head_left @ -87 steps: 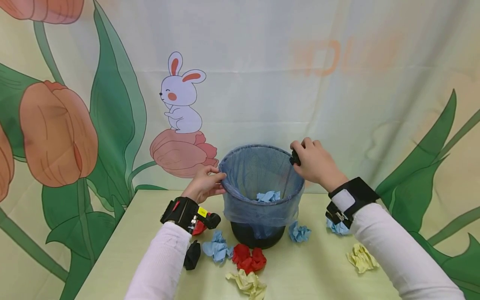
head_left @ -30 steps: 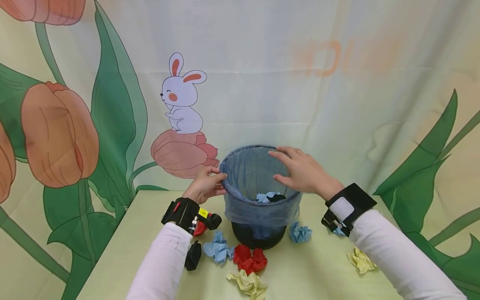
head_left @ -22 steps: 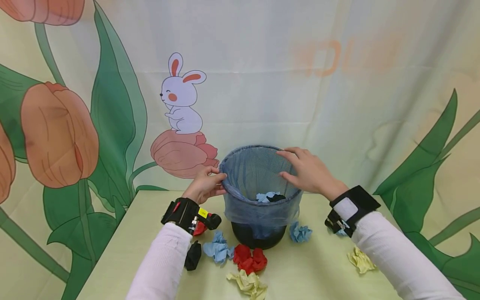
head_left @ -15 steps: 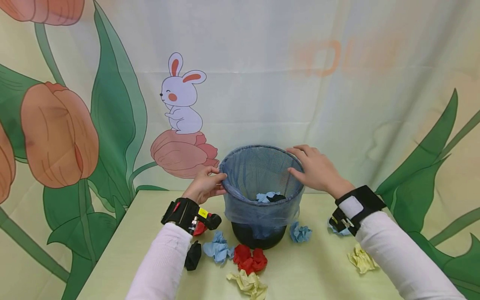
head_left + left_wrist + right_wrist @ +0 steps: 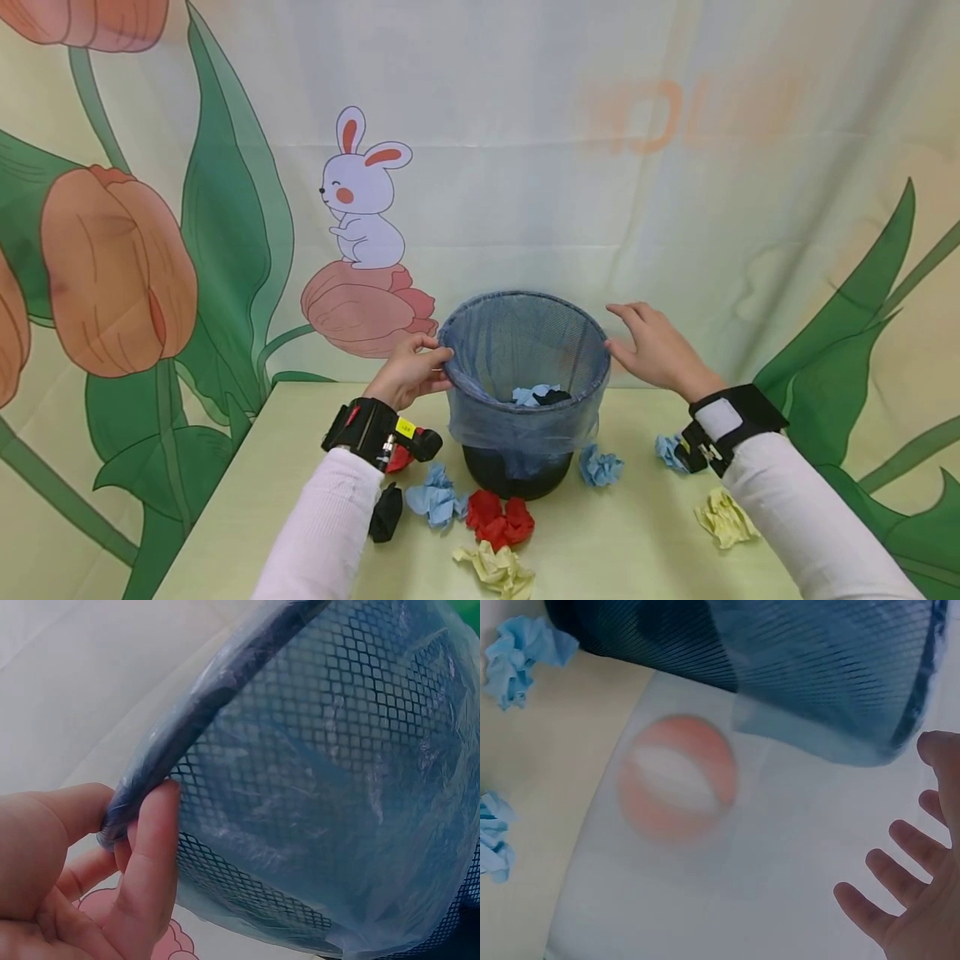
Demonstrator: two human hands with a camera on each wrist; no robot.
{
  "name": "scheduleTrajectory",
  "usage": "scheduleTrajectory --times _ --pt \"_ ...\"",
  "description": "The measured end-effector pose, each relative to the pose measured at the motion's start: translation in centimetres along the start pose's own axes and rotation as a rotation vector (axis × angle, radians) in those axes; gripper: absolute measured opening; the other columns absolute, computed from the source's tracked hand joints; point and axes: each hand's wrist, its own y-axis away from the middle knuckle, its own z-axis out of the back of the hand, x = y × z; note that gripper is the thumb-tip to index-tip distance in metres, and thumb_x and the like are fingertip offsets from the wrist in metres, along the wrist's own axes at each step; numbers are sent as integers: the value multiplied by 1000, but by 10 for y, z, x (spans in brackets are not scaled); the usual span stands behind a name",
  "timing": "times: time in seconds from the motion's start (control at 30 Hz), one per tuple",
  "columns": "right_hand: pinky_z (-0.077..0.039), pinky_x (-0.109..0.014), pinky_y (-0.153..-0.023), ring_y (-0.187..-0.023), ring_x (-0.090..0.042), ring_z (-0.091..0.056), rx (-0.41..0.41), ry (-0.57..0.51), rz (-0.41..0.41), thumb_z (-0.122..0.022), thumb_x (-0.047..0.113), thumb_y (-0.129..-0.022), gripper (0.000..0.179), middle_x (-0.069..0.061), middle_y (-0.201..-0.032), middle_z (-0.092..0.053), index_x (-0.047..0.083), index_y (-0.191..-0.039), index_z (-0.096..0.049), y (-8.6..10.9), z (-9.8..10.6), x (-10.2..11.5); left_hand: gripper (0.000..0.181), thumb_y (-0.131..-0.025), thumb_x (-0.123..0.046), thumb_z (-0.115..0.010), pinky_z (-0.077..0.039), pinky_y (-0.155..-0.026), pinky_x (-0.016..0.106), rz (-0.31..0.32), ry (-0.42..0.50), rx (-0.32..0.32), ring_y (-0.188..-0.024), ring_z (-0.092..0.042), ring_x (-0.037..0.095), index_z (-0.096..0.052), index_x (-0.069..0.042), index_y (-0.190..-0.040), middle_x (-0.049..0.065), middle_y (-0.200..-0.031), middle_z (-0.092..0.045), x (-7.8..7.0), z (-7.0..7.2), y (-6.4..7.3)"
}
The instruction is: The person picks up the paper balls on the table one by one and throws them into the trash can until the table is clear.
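Observation:
A black mesh wastebasket (image 5: 517,473) lined with a thin blue plastic bag (image 5: 487,417) stands upright on the table. My left hand (image 5: 408,371) pinches its rim on the left side, thumb and fingers on either side of the edge in the left wrist view. Just outside the rim on the right, my right hand (image 5: 658,350) has its fingers spread and holds nothing. Its thumb is at or very near the rim; I cannot tell if they touch. Inside the basket lie a crumpled light blue paper (image 5: 531,394) and a black crumpled piece (image 5: 553,397).
Around the basket lie crumpled papers: red (image 5: 498,518), yellow (image 5: 497,570), blue (image 5: 437,497), black (image 5: 386,512) and another blue (image 5: 600,465). Farther right are a blue (image 5: 670,452) and a yellow (image 5: 725,518). Another red one (image 5: 399,457) is partly hidden by the left wrist camera. A printed curtain hangs behind.
The black crumpled piece left my right hand and now lies in the basket. That hand then moved right, from over the opening to outside the rim. My left hand stayed at the rim.

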Motion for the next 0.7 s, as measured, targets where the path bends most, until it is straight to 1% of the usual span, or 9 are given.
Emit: scheduleTrajectory --times 0.17,0.4,0.53,0.7 --pt "-40 -55 -94 -114 -43 -45 -3 7 -28 -54 26 -92 54 -27 -126 -46 0 -136 -38 8 -7 -13 19 -92 -13 -55 -57 -60 26 -4 3 3 -59 -56 13 -40 -9 -103 8 -86 -46 0 1 0" --pt "-41 -57 -90 -111 -46 -47 43 23 -56 -58 25 -89 56 -29 -125 -46 1 -136 -39 21 -21 -23 19 -92 -13 -55 -57 -60 26 -3 2 -2 -61 -55 13 -40 -9 -102 8 -88 -45 1 0 0" --pt "-43 -56 -87 -109 -45 -48 64 31 -60 -60 26 -88 56 -26 -123 -48 3 -135 -41 29 -34 -27 19 -92 -13 -55 -57 -61 26 -5 -1 -1 -61 -56 13 -40 -9 -103 9 -88 -45 1 0 0" --pt "-46 -55 -84 -108 -43 -50 90 36 -65 -62 28 -86 56 -24 -122 -49 5 -133 -44 39 -57 -28 20 -92 -13 -55 -57 -60 26 -9 -1 -1 -61 -56 13 -40 -8 -104 9 -88 -46 1 0 -1"
